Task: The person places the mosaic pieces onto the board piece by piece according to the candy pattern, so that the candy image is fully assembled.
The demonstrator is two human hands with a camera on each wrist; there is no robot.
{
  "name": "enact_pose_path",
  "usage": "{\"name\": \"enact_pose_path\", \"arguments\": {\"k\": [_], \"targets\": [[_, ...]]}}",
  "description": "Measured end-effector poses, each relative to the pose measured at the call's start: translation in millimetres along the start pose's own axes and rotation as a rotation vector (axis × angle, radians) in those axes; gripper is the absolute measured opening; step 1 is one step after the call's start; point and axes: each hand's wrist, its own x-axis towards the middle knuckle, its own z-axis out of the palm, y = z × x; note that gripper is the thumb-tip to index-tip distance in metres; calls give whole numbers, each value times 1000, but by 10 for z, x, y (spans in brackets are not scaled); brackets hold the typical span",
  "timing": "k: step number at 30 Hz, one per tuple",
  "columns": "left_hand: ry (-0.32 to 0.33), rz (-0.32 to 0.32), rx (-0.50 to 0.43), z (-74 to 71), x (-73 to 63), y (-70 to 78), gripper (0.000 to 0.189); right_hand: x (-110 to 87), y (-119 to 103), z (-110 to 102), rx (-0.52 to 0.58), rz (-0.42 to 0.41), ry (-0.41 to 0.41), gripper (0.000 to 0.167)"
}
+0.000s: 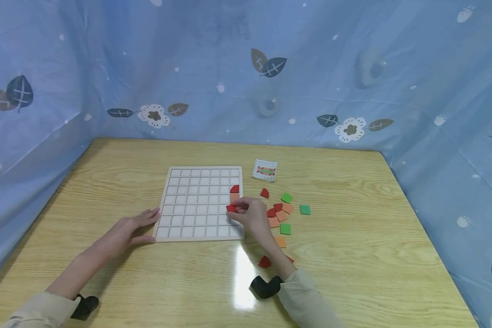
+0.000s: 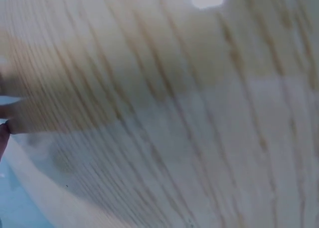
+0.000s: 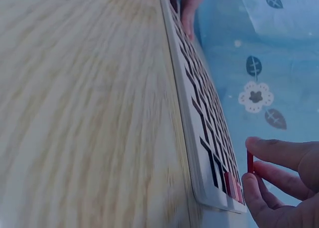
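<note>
Red piece [image 1: 231, 208] in the right hand [image 1: 252, 216], head view: thumb and fingers clamped on it, over the right side of the white board [image 1: 207, 167], just nearer the person than an orange square [image 1: 234, 198]. A red quarter [image 1: 234, 188] lay just beyond that square; both sat in the rightmost column. Left hand [image 1: 131, 228] rested at the board's left edge, holding nothing, thumb and fingers apart, thumb by the near corner. Right of the board lay loose pieces: a red quarter of its own [image 1: 264, 193], green squares [image 1: 285, 229], a cluster of red and orange pieces [image 1: 281, 216], and a red wedge [image 1: 264, 262] beside the right forearm. Pattern card [image 1: 265, 170] lay beyond them, near the board's far right corner. Wood-grain surface [image 1: 197, 269]; blue printed cloth [image 1: 213, 68] behind.

Left wrist view: mostly blurred wood grain and shadow. Fingertips [image 2: 4, 133] showed at the left margin; their contact could not be told from there.

Right wrist view: red piece edge-on, pinched between thumb and fingers, apart from the red and orange edges in the board's near end. Left hand stood at the far end, partly cut off.
</note>
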Motion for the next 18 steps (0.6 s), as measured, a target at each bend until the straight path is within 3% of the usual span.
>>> {"name": "enact_pose_path", "arguments": {"k": [10, 18], "targets": [[-7, -40, -40, -27, -6, 11, 68, 114, -33, 180, -27, 60, -3, 20], [-27, -59, -46, -44, 43, 55, 68, 126, -20, 245, -95, -59, 48, 22]]}}
